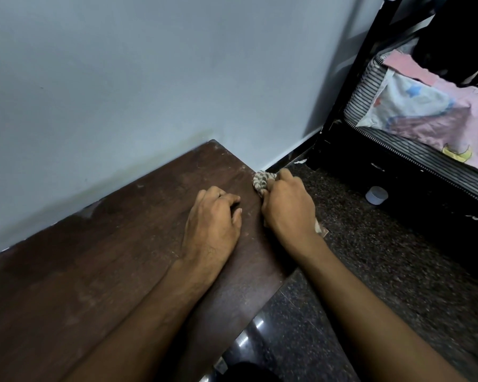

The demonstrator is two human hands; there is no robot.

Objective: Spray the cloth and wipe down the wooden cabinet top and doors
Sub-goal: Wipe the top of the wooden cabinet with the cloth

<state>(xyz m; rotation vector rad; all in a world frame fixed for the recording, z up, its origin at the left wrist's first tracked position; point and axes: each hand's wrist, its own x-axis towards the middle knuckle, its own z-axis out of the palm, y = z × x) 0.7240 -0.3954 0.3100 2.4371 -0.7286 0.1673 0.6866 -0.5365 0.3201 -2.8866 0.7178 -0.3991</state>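
The dark brown wooden cabinet top (pixel 94 257) runs along the pale wall, with dusty smudges on its surface. My left hand (pixel 213 224) rests on the top near its right edge, fingers curled under and holding nothing. My right hand (pixel 287 210) is closed around a patterned grey-and-white cloth (pixel 262 181), which it presses against the cabinet's right edge near the far corner. A bit of the cloth also sticks out below my wrist. No spray bottle is in view, and the cabinet doors are hidden.
Dark speckled floor (pixel 370 257) lies to the right of the cabinet. A black bed frame (pixel 340 106) with a striped mattress and pink bedding stands at the right. A small white round lid or cup (pixel 376 195) sits on the floor under the bed.
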